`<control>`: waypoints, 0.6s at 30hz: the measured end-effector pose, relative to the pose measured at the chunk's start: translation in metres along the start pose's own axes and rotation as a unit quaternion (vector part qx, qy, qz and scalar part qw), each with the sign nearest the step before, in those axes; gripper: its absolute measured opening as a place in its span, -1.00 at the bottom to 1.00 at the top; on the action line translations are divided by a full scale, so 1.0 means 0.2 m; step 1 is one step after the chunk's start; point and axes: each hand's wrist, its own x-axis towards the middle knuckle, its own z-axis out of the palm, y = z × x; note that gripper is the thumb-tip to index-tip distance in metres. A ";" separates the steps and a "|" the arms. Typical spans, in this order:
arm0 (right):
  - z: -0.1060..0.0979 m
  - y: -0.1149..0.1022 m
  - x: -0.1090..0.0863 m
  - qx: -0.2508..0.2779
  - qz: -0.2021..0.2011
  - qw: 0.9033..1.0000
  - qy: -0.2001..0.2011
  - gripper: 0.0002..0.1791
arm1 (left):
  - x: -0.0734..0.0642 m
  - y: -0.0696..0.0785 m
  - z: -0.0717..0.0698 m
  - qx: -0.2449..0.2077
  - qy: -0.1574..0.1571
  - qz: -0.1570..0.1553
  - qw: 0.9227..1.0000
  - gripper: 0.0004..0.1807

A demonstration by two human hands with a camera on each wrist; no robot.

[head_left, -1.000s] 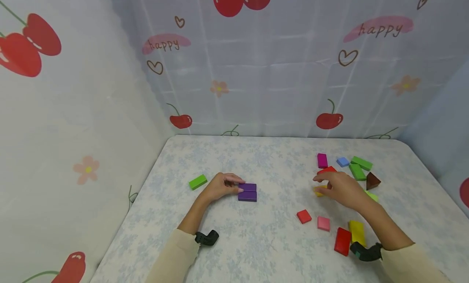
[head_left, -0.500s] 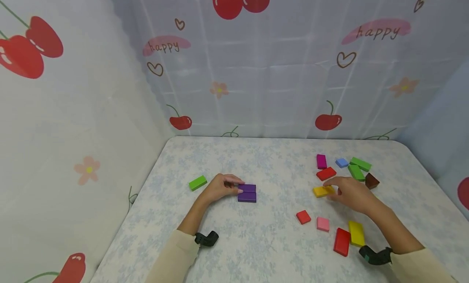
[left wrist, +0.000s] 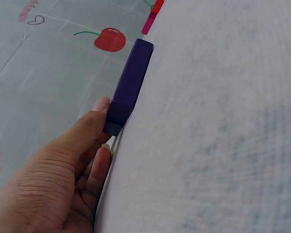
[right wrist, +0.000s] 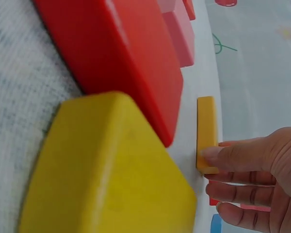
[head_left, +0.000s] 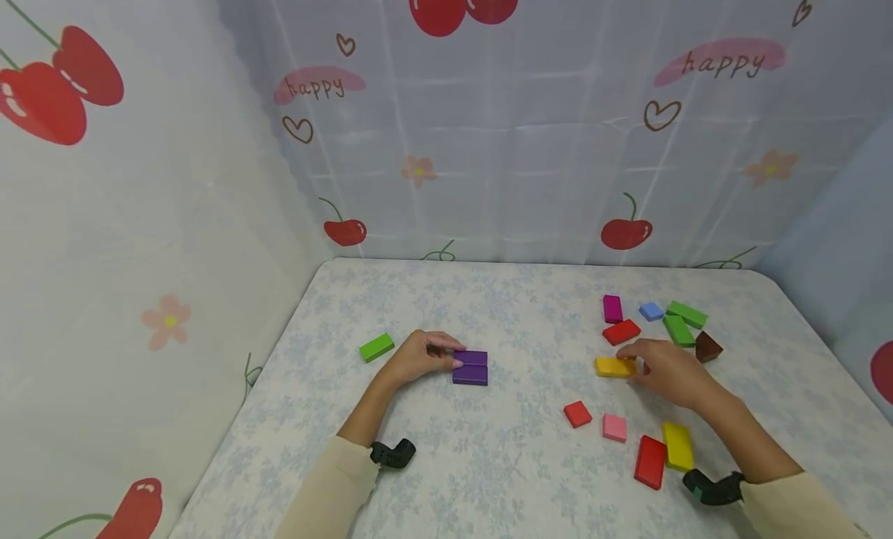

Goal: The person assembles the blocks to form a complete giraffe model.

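Note:
Two purple blocks (head_left: 470, 375) lie long side to long side at mid-table. My left hand (head_left: 421, 357) pinches at their left end; in the left wrist view the thumb lies against the purple block (left wrist: 131, 80), with the other fingers below and partly hidden. On the right, my right hand (head_left: 670, 372) grips the right end of an orange-yellow block (head_left: 614, 367) between thumb and index finger. The right wrist view shows the thumb on the near face of that orange-yellow block (right wrist: 206, 126), its other fingers spread loosely beyond.
Near the right hand lie a red block (head_left: 621, 332), a magenta block (head_left: 612, 309), a blue block (head_left: 652, 312), two green blocks (head_left: 680, 330) and a brown triangular block (head_left: 708, 347). Closer in are red, pink (head_left: 614, 427) and yellow blocks (head_left: 678, 446). One green block (head_left: 377, 347) lies left.
My right hand has come down from over the orange-yellow block, shifted right and taken its right end. The block has turned slightly, now nearly level across the view. The left hand stays put.

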 end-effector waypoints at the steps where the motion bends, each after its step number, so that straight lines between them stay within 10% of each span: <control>1: 0.00 0.00 0.00 0.000 0.003 1.000 -0.002 -0.56 | 0.00 0.00 0.00 0.001 0.000 0.000 1.000 -0.71; 18: 0.02 -0.12 0.06 0.023 -0.021 1.000 0.003 -0.57 | 0.00 0.01 -0.01 -0.008 -0.005 0.004 1.000 -0.70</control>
